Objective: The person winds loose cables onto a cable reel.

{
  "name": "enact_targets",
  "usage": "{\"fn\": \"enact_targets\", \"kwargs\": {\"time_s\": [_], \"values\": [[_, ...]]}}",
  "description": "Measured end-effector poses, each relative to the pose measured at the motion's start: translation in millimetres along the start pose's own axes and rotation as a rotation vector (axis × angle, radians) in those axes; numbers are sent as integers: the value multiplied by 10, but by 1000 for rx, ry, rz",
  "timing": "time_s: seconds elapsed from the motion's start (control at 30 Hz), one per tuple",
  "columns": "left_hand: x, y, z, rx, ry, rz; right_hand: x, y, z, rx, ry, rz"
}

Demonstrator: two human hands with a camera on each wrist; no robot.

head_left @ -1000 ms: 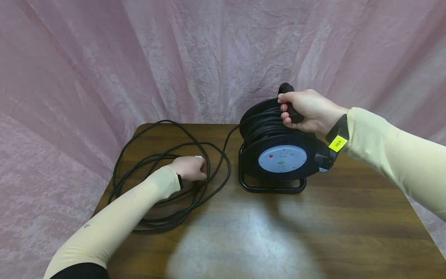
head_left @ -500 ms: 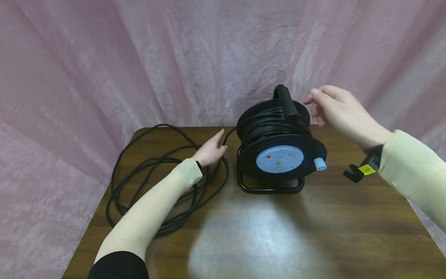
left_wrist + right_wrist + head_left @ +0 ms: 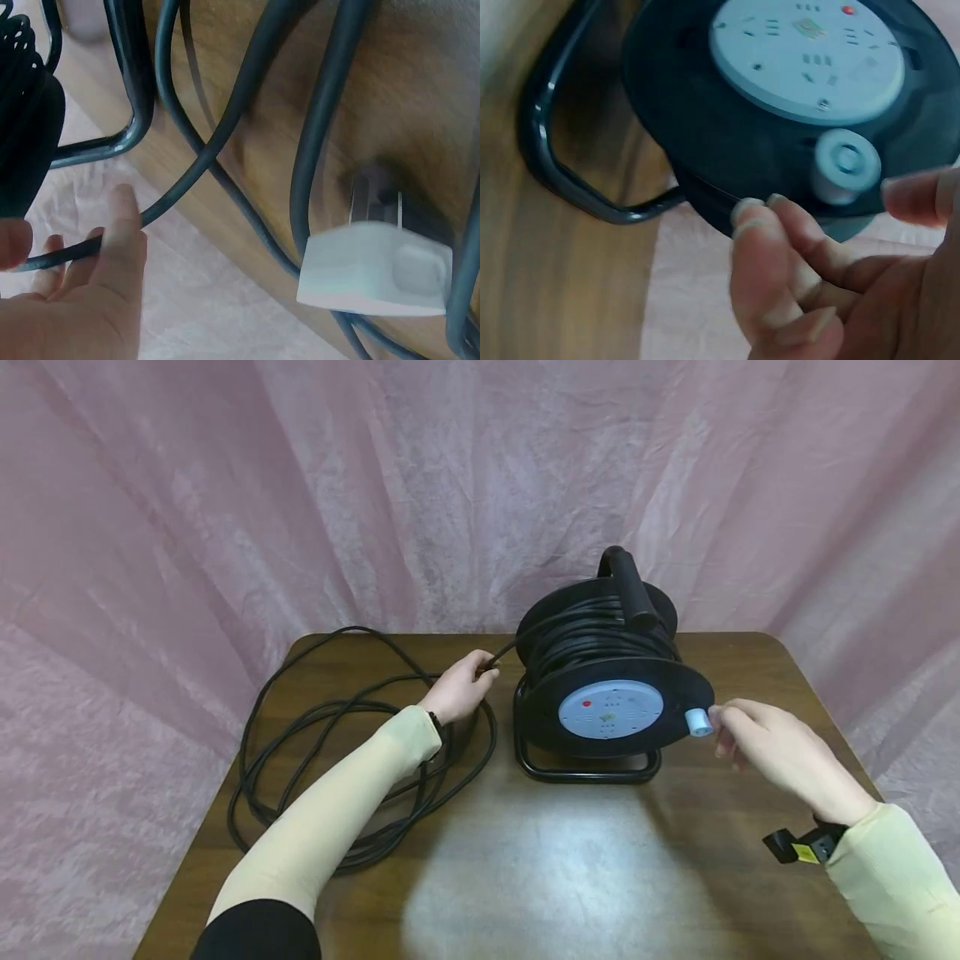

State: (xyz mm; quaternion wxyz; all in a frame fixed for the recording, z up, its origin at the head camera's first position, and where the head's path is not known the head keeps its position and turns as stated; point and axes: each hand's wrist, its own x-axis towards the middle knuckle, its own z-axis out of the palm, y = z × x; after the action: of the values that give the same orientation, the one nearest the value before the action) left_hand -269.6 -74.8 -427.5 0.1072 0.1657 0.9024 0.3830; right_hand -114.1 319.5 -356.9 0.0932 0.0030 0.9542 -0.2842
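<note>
A black cable reel (image 3: 615,668) stands on its tubular frame, its round light-blue socket panel (image 3: 611,709) facing me. My left hand (image 3: 459,689) is at the black cable (image 3: 504,650) just left of the drum. In the left wrist view the cable crosses its fingers, thumb tip near it and index finger straight. The right hand (image 3: 776,752) is beside the light-blue winding knob (image 3: 699,722). In the right wrist view the thumb and fingers stand apart around that knob, its top uncovered. The plug (image 3: 375,270), white with metal pins, lies among the loops, hidden in the head view.
Loose cable loops (image 3: 258,752) spread over the left of the wooden table (image 3: 540,877), partly under the left forearm. The reel's black carrying handle (image 3: 633,589) rises at its top. A pink curtain (image 3: 450,485) hangs behind the table's back edge.
The right hand has let go of the reel's handle and moved down to the winding knob. The left hand has moved right and away from me, from the loops to the cable near the drum.
</note>
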Motion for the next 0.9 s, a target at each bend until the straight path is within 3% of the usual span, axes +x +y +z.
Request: {"fn": "enact_targets", "kwargs": {"time_s": [0.23,0.57,0.8,0.9], "values": [[23,25,111,47,-9,51,-7,-28,246,15,18,29],[20,45,159,40,-59,82,15,-117,367,-34,34,51],[-65,163,103,55,34,108,89,-53,526,-19,-27,57],[-107,203,71,80,29,135,126,-33,623,-27,-47,61]]}}
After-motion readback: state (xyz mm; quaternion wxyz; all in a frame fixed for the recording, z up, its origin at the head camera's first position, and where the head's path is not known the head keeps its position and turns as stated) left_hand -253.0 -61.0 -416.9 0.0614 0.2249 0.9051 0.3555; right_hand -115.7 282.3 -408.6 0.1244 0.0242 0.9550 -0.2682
